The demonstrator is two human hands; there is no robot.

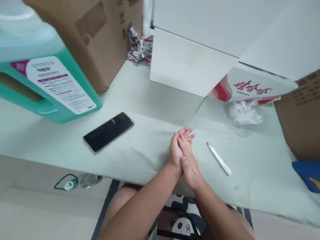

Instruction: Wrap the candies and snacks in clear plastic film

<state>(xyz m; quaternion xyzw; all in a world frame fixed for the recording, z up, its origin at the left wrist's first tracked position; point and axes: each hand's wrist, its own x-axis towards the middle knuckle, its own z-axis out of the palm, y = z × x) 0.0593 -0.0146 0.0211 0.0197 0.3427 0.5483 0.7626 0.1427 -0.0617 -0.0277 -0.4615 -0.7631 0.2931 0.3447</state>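
White pen-shaped tool (219, 159): lies on the pale cloth (146, 141), just right of the right hand (188, 167), long axis diagonal, grey tip pointing far-left, rounded end near-right. Pressed against the left hand (175, 151), palms together, fingers extended.

My right hand (189, 170) covers part of my left hand (175, 151), so I can't see all of that grip. The bottom edge cuts off my forearms. The left edge crops the green jug (68, 69), whose small label print I can't read. The jug hides part of the left carton (99, 46), cropped above. The right carton (309, 123) and blue package (317, 176) run past the right edge. The bench (145, 152) partly hides the bottle (87, 181).
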